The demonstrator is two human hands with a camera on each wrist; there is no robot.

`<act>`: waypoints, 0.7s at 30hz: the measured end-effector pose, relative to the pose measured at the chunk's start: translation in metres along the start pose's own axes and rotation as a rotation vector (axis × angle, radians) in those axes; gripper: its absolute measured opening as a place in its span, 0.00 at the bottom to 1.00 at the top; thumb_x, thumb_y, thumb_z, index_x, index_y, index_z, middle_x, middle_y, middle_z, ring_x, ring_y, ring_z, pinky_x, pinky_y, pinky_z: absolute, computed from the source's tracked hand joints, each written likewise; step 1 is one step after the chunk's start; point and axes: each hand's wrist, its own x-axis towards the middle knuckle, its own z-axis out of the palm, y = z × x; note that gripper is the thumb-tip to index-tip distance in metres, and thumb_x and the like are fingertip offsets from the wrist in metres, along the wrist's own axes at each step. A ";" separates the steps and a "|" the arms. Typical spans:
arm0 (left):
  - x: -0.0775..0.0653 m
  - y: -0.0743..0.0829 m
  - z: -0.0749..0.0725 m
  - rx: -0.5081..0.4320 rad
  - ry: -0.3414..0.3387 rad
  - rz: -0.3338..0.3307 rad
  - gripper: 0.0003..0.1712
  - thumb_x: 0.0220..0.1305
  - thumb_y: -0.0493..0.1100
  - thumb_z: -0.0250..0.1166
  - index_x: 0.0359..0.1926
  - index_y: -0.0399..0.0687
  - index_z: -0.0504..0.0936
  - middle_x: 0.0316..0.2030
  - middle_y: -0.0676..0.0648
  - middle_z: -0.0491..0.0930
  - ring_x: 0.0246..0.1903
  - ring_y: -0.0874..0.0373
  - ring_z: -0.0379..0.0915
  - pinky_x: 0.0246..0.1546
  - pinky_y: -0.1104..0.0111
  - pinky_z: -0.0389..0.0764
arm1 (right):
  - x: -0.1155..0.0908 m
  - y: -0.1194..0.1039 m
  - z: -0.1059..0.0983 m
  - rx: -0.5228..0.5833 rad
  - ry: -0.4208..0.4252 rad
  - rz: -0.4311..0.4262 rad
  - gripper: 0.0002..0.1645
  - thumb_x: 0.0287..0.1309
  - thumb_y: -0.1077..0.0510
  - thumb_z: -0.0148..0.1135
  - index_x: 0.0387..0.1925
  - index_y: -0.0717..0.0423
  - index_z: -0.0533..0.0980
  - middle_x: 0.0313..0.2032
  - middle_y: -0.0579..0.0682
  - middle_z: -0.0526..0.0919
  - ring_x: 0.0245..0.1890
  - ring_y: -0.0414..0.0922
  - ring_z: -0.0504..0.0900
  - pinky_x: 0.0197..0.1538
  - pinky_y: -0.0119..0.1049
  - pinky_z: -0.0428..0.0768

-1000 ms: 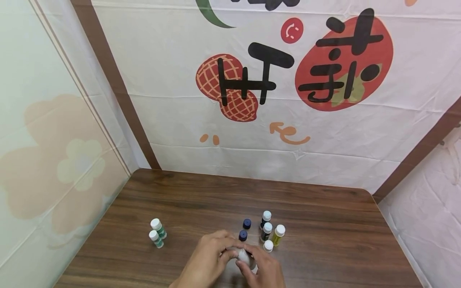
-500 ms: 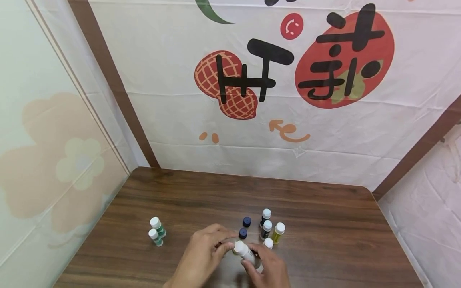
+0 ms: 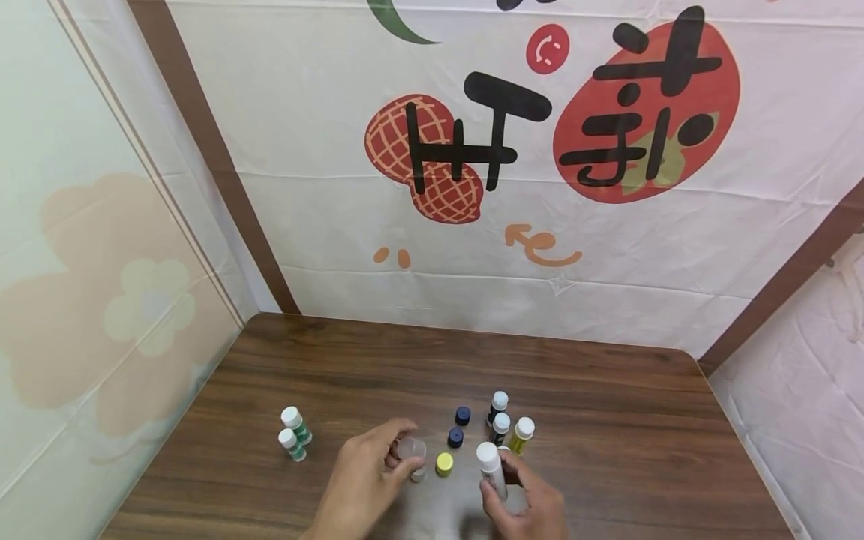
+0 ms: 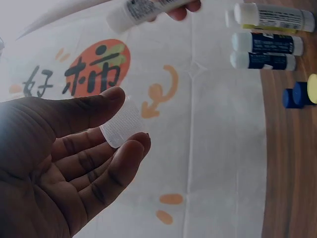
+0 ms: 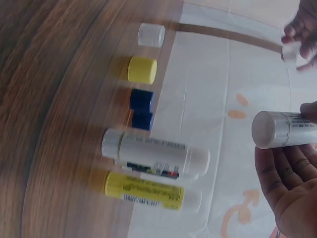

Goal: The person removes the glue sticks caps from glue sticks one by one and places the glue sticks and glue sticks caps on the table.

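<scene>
My left hand (image 3: 364, 469) pinches a translucent ridged cap (image 4: 124, 124) between thumb and fingers, raised above the table. My right hand (image 3: 529, 499) grips a white glue stick (image 3: 491, 470), upright and slightly tilted, with its white end up and printed text along its tube. Between the hands, on the table, stands a yellow cap (image 3: 444, 464). Another translucent cap (image 5: 151, 34) stands under the left hand. Behind them are two dark blue caps (image 3: 455, 437).
Right of the blue caps stand several glue sticks, among them a yellow one (image 3: 523, 435) and a dark blue one (image 3: 498, 405), all with white tops. Two green-and-white glue sticks (image 3: 293, 444) stand at the left of the wooden table (image 3: 378, 367). A printed cloth (image 3: 324, 225) hangs behind.
The hands have moved apart. The left hand has drawn a translucent cap away to the left, and the right hand has carried the white glue stick to the right. The yellow cap is now uncovered.
</scene>
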 end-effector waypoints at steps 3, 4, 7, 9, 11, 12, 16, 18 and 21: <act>-0.002 -0.005 0.003 0.020 0.023 0.026 0.18 0.39 0.39 0.73 0.36 0.47 0.79 0.25 0.55 0.77 0.21 0.72 0.68 0.22 0.78 0.72 | -0.001 0.006 -0.004 0.025 0.063 -0.027 0.27 0.28 0.69 0.72 0.39 0.62 0.76 0.27 0.49 0.83 0.24 0.34 0.79 0.28 0.23 0.76; -0.004 -0.007 0.004 0.026 0.023 0.031 0.17 0.39 0.39 0.73 0.35 0.48 0.79 0.25 0.56 0.77 0.21 0.72 0.68 0.22 0.78 0.72 | -0.001 0.008 -0.006 0.031 0.084 -0.032 0.27 0.26 0.71 0.72 0.38 0.63 0.76 0.27 0.50 0.83 0.24 0.35 0.80 0.28 0.23 0.76; -0.007 -0.014 0.009 0.040 -0.014 0.012 0.15 0.41 0.40 0.72 0.34 0.49 0.81 0.25 0.58 0.75 0.21 0.72 0.66 0.21 0.78 0.70 | -0.003 0.014 -0.009 0.052 0.128 -0.029 0.28 0.22 0.74 0.72 0.36 0.65 0.76 0.26 0.53 0.83 0.24 0.35 0.80 0.29 0.21 0.75; -0.010 -0.019 0.012 0.038 -0.065 -0.017 0.14 0.43 0.41 0.72 0.35 0.50 0.81 0.24 0.60 0.72 0.22 0.71 0.64 0.21 0.78 0.69 | -0.004 0.018 -0.011 0.069 0.146 -0.024 0.28 0.21 0.76 0.71 0.35 0.67 0.76 0.25 0.55 0.82 0.24 0.34 0.80 0.29 0.21 0.75; -0.014 -0.026 0.016 0.034 -0.107 -0.039 0.13 0.43 0.41 0.71 0.35 0.50 0.82 0.23 0.61 0.70 0.21 0.72 0.63 0.20 0.77 0.68 | -0.005 0.022 -0.013 0.077 0.157 -0.015 0.28 0.20 0.76 0.71 0.35 0.68 0.76 0.24 0.55 0.82 0.24 0.34 0.80 0.29 0.21 0.75; -0.016 -0.029 0.018 0.035 -0.125 -0.043 0.14 0.44 0.42 0.71 0.35 0.50 0.82 0.23 0.62 0.70 0.21 0.72 0.63 0.20 0.77 0.68 | -0.006 0.023 -0.015 0.063 0.158 -0.002 0.28 0.21 0.76 0.71 0.35 0.67 0.76 0.25 0.54 0.82 0.24 0.33 0.80 0.29 0.21 0.76; -0.023 -0.040 0.028 0.062 -0.194 -0.058 0.15 0.44 0.43 0.71 0.37 0.50 0.82 0.23 0.63 0.68 0.21 0.72 0.61 0.20 0.77 0.66 | -0.007 0.026 -0.021 0.020 0.175 0.061 0.26 0.23 0.75 0.72 0.34 0.65 0.76 0.25 0.50 0.82 0.24 0.33 0.79 0.29 0.22 0.76; -0.025 -0.044 0.032 0.077 -0.241 -0.084 0.16 0.45 0.43 0.70 0.39 0.51 0.82 0.23 0.63 0.67 0.21 0.72 0.60 0.19 0.77 0.65 | -0.008 0.027 -0.022 0.000 0.183 0.096 0.25 0.24 0.74 0.72 0.34 0.65 0.76 0.25 0.49 0.82 0.24 0.33 0.79 0.28 0.23 0.76; -0.026 -0.048 0.037 0.097 -0.305 -0.131 0.16 0.47 0.43 0.68 0.41 0.49 0.82 0.24 0.61 0.66 0.20 0.71 0.59 0.19 0.76 0.63 | -0.009 0.029 -0.022 -0.019 0.197 0.134 0.24 0.24 0.74 0.73 0.32 0.65 0.76 0.25 0.48 0.80 0.23 0.34 0.79 0.27 0.23 0.77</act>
